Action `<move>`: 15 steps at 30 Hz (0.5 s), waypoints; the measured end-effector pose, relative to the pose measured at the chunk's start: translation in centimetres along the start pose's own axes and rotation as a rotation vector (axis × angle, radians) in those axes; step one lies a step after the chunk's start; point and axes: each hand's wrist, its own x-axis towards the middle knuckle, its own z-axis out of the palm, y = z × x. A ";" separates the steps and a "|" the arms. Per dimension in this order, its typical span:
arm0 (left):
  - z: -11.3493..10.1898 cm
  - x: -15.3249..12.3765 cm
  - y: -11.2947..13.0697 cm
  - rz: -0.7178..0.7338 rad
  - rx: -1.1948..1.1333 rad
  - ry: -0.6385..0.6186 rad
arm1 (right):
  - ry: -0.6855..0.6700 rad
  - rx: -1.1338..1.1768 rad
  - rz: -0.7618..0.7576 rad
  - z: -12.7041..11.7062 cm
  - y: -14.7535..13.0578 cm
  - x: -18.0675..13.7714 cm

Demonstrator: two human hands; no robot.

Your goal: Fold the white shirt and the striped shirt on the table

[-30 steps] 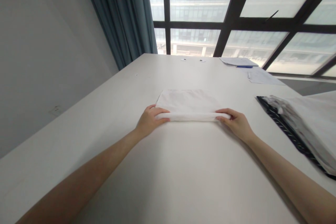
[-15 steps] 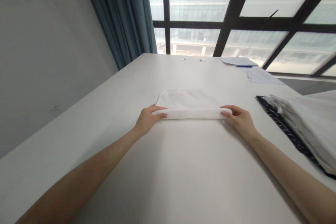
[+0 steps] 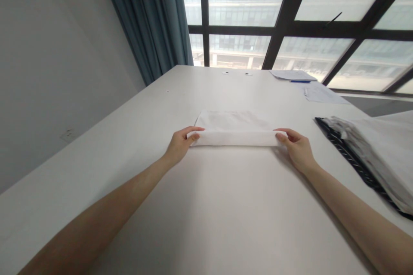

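Observation:
A white cloth [image 3: 237, 138] lies on the white table [image 3: 226, 206], its near edge folded over into a flat band while the far part spreads out flat behind. My left hand [image 3: 181, 142] pinches the left end of this band, thumb in front and fingers on top. At the right end, my right hand [image 3: 297, 148] grips the band the same way, its thumb pressed on the front. The fingers behind the fold are partly hidden.
On the right stands a stack of white cloths [image 3: 383, 146] on a black patterned cloth [image 3: 358, 163]. Papers [image 3: 292, 75] and a blue pen [image 3: 300, 81] lie at the far right. Beyond the table are a blue curtain [image 3: 155, 17] and a dark-framed window [image 3: 238, 31].
The folded band looks taller and flatter now. Both thumbs have shifted slightly upward and outward along it, while the arms stay almost in place.

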 end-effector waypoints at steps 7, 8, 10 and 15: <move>0.1 0.0 0.2 -0.022 -0.051 -0.004 | -0.014 0.100 -0.020 0.0 0.6 0.1; 0.1 0.0 0.2 -0.010 -0.058 -0.001 | -0.014 0.130 -0.008 0.0 0.6 0.1; 0.1 0.0 0.1 0.004 -0.069 0.010 | -0.011 0.161 0.012 0.1 0.4 0.1; 0.0 -0.2 -0.3 -0.025 -0.113 0.037 | 0.005 0.128 -0.024 0.0 0.7 0.0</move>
